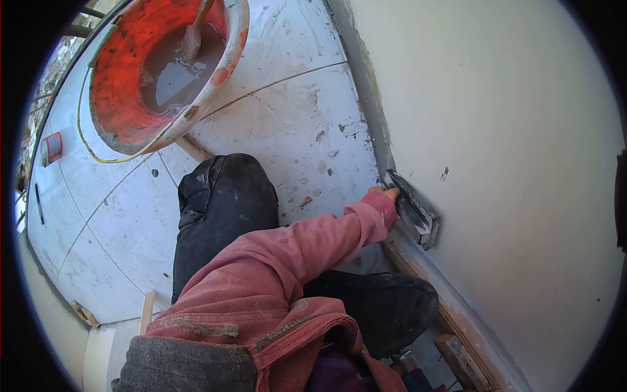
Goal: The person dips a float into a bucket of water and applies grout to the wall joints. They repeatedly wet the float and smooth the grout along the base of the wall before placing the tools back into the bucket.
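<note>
My left hand [390, 193], at the end of a dusty pink sleeve, is closed on a dark plastering float [413, 212] smeared with pale material. The float lies against the lower part of the pale wall [509, 163], just above the floor edge. Most of my fingers are hidden by the sleeve cuff and the tool. My right hand does not show.
An orange bucket [121, 78] holds greyish liquid [176, 81] with a stirring stick [192, 42] standing in it. Beyond my dark-trousered knee [228, 189] are a small red-labelled container [51, 149] and a thin black stick [39, 203]. A wood block [460, 359] sits by the wall's foot.
</note>
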Tool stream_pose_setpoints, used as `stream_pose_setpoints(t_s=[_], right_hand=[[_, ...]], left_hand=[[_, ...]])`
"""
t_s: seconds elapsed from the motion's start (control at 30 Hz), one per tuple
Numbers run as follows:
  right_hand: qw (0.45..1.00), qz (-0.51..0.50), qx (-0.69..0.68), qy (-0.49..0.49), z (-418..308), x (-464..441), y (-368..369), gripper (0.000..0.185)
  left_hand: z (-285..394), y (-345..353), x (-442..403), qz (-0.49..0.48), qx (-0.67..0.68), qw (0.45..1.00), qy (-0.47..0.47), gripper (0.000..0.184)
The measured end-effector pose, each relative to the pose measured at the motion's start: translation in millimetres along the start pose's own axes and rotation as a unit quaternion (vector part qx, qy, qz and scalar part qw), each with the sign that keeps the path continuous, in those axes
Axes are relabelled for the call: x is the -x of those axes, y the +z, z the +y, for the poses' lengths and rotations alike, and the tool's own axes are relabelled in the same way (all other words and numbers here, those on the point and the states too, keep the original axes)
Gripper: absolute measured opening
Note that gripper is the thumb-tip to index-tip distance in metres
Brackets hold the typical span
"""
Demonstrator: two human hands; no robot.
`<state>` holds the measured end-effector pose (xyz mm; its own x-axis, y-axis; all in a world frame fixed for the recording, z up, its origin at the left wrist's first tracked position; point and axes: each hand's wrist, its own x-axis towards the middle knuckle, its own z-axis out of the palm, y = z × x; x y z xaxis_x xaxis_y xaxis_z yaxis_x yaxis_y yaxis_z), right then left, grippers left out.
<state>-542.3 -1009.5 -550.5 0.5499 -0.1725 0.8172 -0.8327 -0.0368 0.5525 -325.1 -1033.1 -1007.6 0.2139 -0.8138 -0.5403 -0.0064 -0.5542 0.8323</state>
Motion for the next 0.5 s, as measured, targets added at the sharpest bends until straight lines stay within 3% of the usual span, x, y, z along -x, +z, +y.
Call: stream_pose_setpoints(t_s=[0.03,0.07,0.13,0.2,0.3,0.33,0.4,0.43,0.5], right_hand=[[1.0,-0.002,0.004,-0.002,2.3,0.0,-2.1,0.072],[1.0,-0.002,0.01,-0.007,6.0,-2.1,-4.5,0.072],[1.0,-0.004,0.016,-0.015,10.6,-4.4,-6.7,0.072],[1.0,-0.01,0.009,-0.012,7.3,0.8,-4.0,0.073],[1.0,-0.005,-0.002,0.007,-1.6,9.8,5.0,0.073],[1.0,-0.006,-0.002,0.007,-0.3,9.3,4.9,0.073],[1.0,-0.007,0.006,0.002,4.5,7.9,0.2,0.073],[1.0,-0.007,0.01,-0.003,7.1,6.0,-1.6,0.073],[1.0,-0.009,0.01,-0.01,9.2,3.4,-1.6,0.074]], left_hand=[[31.3,-30.0,7.6,0.027,0.263,0.953,-0.151,0.041],[48.2,-46.6,5.9,0.049,0.501,0.814,-0.29,0.04],[32.2,-76.2,-26.5,0.118,0.52,0.824,-0.195,0.041],[42.7,-118.7,-20.5,0.049,0.473,0.841,-0.26,0.042],[2.4,-26.0,-31.2,-0.007,0.408,0.859,-0.308,0.042],[4.1,-26.2,-28.9,-0.007,0.408,0.859,-0.308,0.042],[8.0,-21.3,-24.9,0.071,0.396,0.887,-0.227,0.043],[19.6,-52.1,-29.0,0.111,0.448,0.86,-0.218,0.045],[5.0,-71.0,-56.0,0.102,0.494,0.834,-0.225,0.045]])
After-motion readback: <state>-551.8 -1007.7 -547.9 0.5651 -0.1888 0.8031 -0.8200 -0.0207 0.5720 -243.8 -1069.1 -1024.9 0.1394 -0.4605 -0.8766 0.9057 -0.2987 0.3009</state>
